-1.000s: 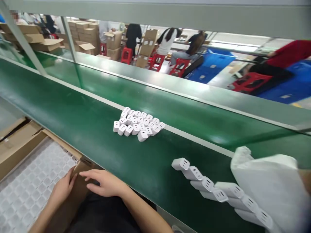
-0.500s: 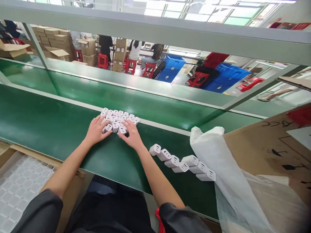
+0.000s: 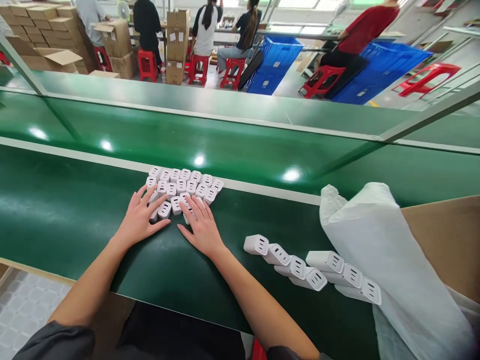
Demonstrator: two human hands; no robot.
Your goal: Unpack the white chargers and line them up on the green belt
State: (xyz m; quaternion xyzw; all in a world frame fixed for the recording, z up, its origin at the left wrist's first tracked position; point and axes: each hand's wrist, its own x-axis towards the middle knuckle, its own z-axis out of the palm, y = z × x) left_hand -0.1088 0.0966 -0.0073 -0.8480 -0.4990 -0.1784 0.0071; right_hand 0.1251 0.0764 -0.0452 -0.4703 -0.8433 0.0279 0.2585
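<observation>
White charger blocks (image 3: 181, 186), several of them with dark port slots facing up, stand packed in rows against the pale strip of the green worktop (image 3: 210, 290). At the group's left edge is my left hand (image 3: 140, 217), fingers spread, its fingertips touching the nearest blocks. My right hand (image 3: 202, 225) lies over the front right of the group, fingers stretched out and covering some blocks. Neither hand is closed round a block. To the right, more charger blocks (image 3: 298, 267) lie on their sides in two slanting rows, apart from both hands.
A white plastic bag (image 3: 371, 225) hangs from a cardboard box (image 3: 446, 240) at right. Below the worktop on the left is a tray of pale compartments (image 3: 30, 300). Beyond a metal frame post (image 3: 431, 112), people sit near blue crates (image 3: 275, 62) and red stools (image 3: 148, 65).
My view has tilted down and come closer, so the overhead beam is gone from sight. Both hands stay at the group of charger blocks; my right fingers now lie flatter over its front.
</observation>
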